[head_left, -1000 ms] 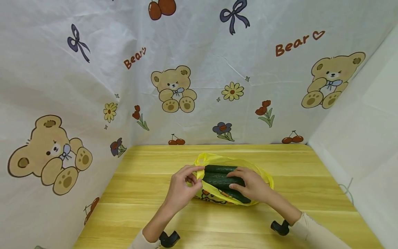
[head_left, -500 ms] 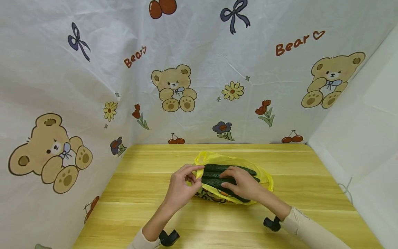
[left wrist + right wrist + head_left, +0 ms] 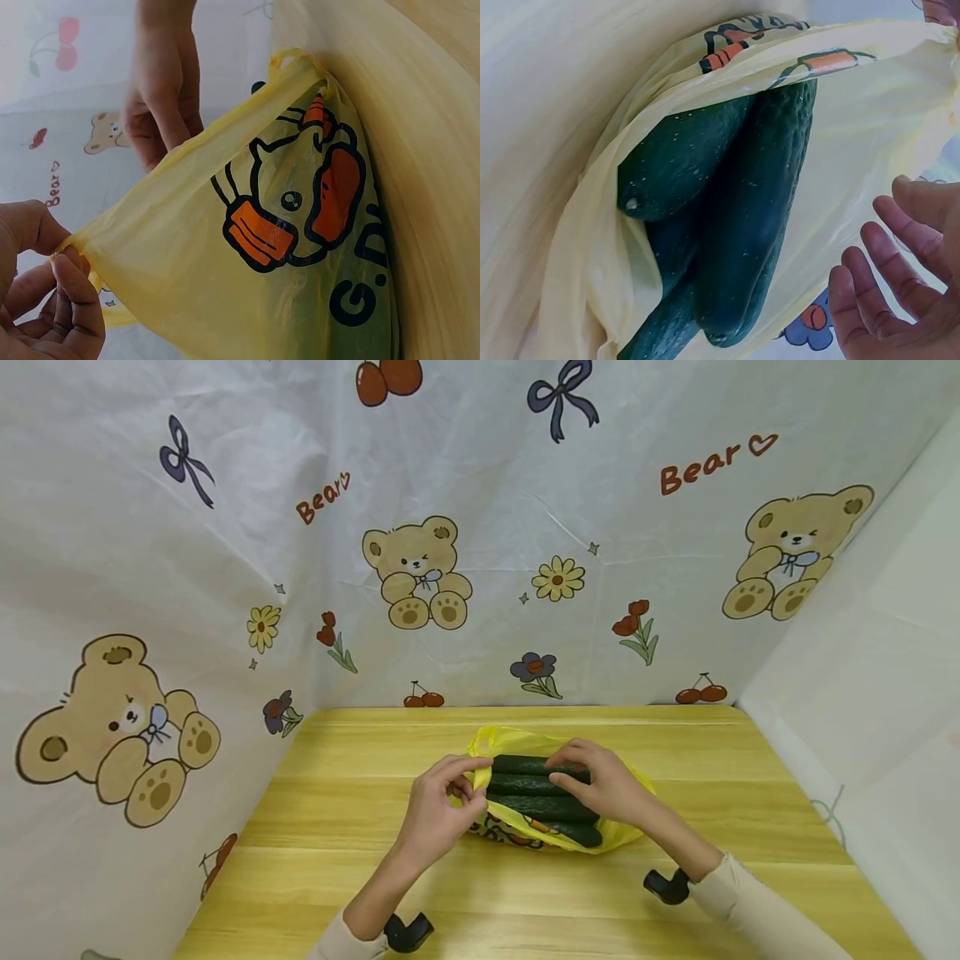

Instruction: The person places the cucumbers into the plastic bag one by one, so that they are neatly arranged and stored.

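Observation:
A yellow plastic bag (image 3: 622, 837) with a printed cartoon lies on its side on the table, mouth spread. Several dark green cucumbers (image 3: 547, 807) lie side by side in it. My left hand (image 3: 441, 806) pinches the bag's edge between thumb and fingertips at its left end; the left wrist view shows the plastic (image 3: 172, 232) stretched taut from those fingers. Over the far cucumbers hovers my right hand (image 3: 606, 783), fingers spread and loosely bent. In the right wrist view that hand (image 3: 911, 277) is apart from the cucumbers (image 3: 742, 210), holding nothing.
The wooden table (image 3: 360, 877) extends around the bag. A white sheet (image 3: 480, 460) printed with bears and flowers hangs behind and to the left. At the right is a plain white wall (image 3: 885, 677), with a thin cord (image 3: 832, 814) beside the table edge.
My right hand first moves left over the cucumbers, then lifts back right and toward the far side, uncovering more of them. The left hand keeps its pinch on the bag in place.

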`<action>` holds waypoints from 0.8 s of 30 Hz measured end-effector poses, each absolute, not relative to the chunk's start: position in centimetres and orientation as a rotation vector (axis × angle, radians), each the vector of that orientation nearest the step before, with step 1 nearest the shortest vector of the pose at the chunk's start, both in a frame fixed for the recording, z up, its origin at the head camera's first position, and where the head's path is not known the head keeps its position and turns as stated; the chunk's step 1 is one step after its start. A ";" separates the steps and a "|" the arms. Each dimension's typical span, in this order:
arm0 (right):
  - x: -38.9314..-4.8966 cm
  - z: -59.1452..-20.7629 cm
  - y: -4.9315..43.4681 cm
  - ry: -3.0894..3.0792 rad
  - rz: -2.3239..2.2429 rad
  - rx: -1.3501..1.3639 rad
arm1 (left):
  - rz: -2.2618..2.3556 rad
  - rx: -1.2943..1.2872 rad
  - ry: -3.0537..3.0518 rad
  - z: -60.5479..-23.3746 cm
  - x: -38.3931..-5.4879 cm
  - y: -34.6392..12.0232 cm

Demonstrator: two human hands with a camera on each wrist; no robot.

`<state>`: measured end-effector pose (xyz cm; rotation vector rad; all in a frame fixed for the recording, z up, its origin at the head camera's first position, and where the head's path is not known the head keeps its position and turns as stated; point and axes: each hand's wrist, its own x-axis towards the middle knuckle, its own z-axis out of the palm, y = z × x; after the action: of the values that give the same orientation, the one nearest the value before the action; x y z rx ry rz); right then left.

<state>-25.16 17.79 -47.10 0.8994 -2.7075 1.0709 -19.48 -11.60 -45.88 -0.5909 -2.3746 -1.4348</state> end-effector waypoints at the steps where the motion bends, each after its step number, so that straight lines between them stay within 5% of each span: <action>1: -25.2 -47.2 17.9 -2.705 1.074 0.896 | -1.434 -0.592 -2.374 -45.9 -19.5 -11.6; 24: -25.9 -52.0 30.1 -3.102 1.096 0.399 | -1.452 -0.609 -2.359 -46.0 -20.1 -11.2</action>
<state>-25.93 30.07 -51.96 0.3986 -3.1019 1.0964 -20.06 -11.16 -46.03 -0.6089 -2.3587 -1.4516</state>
